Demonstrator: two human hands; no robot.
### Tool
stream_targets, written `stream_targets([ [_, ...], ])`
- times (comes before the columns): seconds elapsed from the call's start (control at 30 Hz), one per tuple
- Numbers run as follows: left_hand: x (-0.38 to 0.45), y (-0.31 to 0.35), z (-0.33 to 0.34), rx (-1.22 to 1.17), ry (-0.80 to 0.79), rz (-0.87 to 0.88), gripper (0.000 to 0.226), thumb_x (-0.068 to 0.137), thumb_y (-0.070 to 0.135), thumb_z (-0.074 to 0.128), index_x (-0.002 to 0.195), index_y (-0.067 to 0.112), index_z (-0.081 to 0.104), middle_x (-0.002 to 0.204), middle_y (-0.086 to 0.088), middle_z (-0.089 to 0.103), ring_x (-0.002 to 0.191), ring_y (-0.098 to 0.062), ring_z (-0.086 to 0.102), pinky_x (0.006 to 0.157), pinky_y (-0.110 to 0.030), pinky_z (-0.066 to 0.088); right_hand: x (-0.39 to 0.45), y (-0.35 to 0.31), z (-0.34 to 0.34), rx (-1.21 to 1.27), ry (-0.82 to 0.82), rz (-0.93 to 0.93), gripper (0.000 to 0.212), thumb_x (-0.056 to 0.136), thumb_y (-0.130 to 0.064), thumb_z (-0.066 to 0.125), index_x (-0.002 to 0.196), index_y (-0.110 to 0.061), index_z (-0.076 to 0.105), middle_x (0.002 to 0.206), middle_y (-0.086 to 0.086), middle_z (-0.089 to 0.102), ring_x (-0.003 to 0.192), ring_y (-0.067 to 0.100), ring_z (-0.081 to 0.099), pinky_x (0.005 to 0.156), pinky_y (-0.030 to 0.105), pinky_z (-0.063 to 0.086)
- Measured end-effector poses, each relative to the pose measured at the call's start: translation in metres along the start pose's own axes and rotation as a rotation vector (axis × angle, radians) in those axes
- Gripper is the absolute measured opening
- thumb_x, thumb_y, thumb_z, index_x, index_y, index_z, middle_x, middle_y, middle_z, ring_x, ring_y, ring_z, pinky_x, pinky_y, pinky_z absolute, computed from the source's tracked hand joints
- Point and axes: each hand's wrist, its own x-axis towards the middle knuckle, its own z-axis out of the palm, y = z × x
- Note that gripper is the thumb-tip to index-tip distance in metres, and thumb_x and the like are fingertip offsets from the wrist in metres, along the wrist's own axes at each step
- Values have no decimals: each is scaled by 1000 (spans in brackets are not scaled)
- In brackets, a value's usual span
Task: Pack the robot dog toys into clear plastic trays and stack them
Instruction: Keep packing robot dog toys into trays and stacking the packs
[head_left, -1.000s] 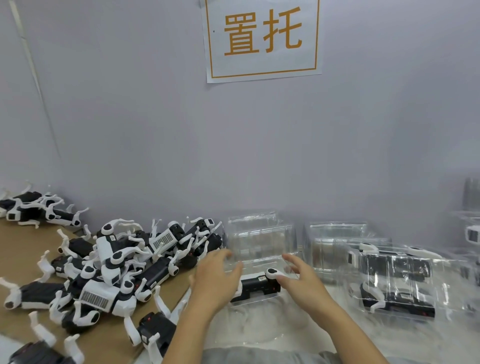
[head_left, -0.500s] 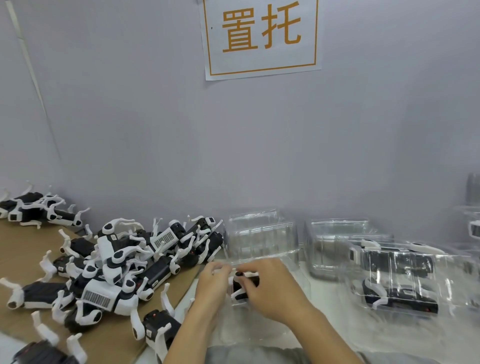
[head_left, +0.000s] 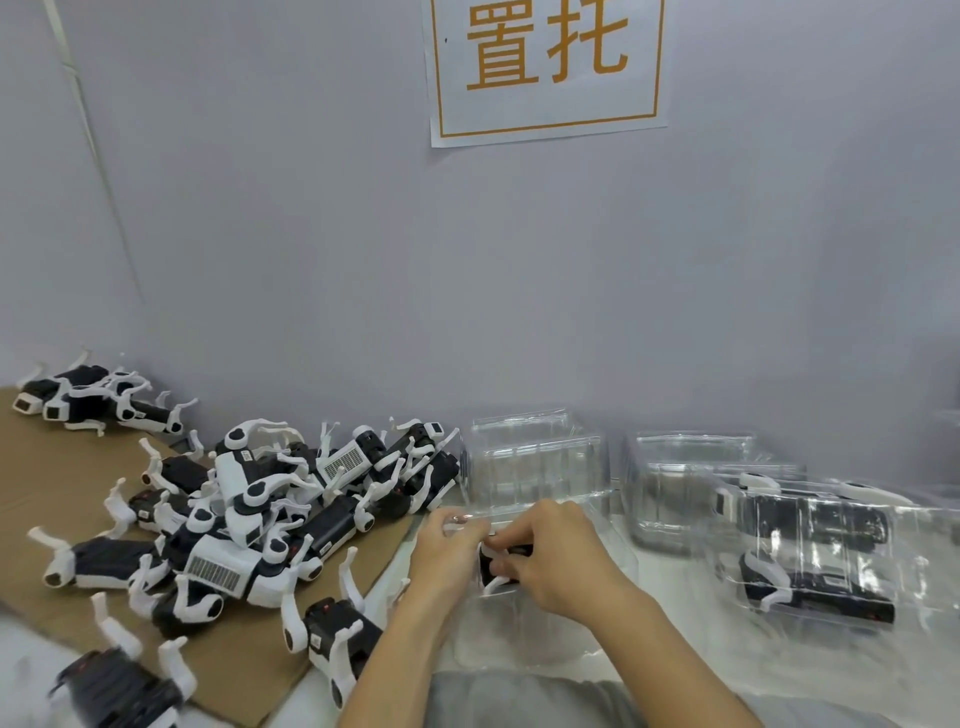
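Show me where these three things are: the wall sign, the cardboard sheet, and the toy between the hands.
wall sign (head_left: 548, 67), head view, on the white paper between the orange characters.
cardboard sheet (head_left: 57, 467), head view, on a bare brown part at left.
toy (head_left: 491, 564), head view, on its black body between the hands.

There is one view only, from a wide-angle camera worn on the person's head, so no second view overlaps it. It faces forward and slightly down toward a grey wall (head_left: 311, 234), which fills the upper two thirds of the frame, with a paper sign (head_left: 545, 67) at 12 o'clock. The desk (head_left: 670, 577) takes the lower third. The camera sits close: both forearms enter from 6 o'clock and the left hand (head_left: 447, 551) and right hand (head_left: 556, 556) meet just below centre. Straight lines bow toward the edges, and the near corners at 7 and 4 o'clock are blurred.
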Motion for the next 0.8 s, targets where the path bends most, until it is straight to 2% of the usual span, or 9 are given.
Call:
stream_targets([
  [0.13,2,-2,1,15,-3,7,17,92,18,64,108,19,60,105,5,60,91,-3,54,72,-27,40,-1,0,-4,18,-26,11,15,82,-25,80,94,-33,80,84,-10,75,79,8,66,79,30,55],
  [0.3,4,-2,1,-6,-5,-9,19,92,17,63,111,16,61,107,0,63,97,-13,59,82,-32,45,-3,-3,0,-14,17,-2,4,79,-30,80,81,-31,77,70,-13,67,75,6,65,76,37,58],
  [0.37,5,-2,0,-21,-1,-22,19,91,16,64,109,16,62,109,-2,63,100,-15,60,85,-33,47,-5,-1,2,25,6,-25,7,83,-27,75,80,-34,76,69,-15,66,72,3,63,74,36,58],
  [0.47,7,-4,0,-35,12,-18,20,88,13,68,108,16,63,109,-2,64,94,-10,58,73,-27,44,-5,6,-1,60,101,-10,20,89,-24,66,101,-36,76,99,-16,72,89,1,62,80,24,54],
  [0.53,7,-4,0,-39,9,-14,24,87,14,70,110,16,63,107,0,63,90,-6,55,68,-23,40,-1,16,-12,-11,226,43,24,91,-21,63,109,-32,74,107,-14,68,97,4,59,86,23,50],
  [0.6,5,-2,-1,-32,-17,-19,29,86,19,73,112,19,61,103,7,59,88,-1,52,65,-21,38,-1,29,-24,-45,295,117,22,91,-17,64,107,-28,75,102,-11,69,94,8,60,85,26,50],
  [0.67,5,-2,-2,-24,-39,-29,33,85,22,76,113,21,59,102,11,57,86,1,51,63,-21,37,-2,39,-29,-25,306,191,14,89,-12,66,92,-18,78,92,-1,73,87,15,66,78,28,55],
  [0.73,4,-1,-3,-14,-46,-34,35,85,22,76,116,21,58,101,11,56,86,0,51,62,-20,37,-1,43,-27,-39,309,207,13,87,-6,67,78,-9,77,83,10,74,83,22,68,74,33,59],
  [0.8,4,0,-3,-11,-46,-33,37,86,22,76,119,20,58,101,11,55,86,0,51,62,-20,37,0,44,-24,-43,306,201,17,87,-4,66,73,-8,76,77,9,73,79,21,69,70,29,58],
])
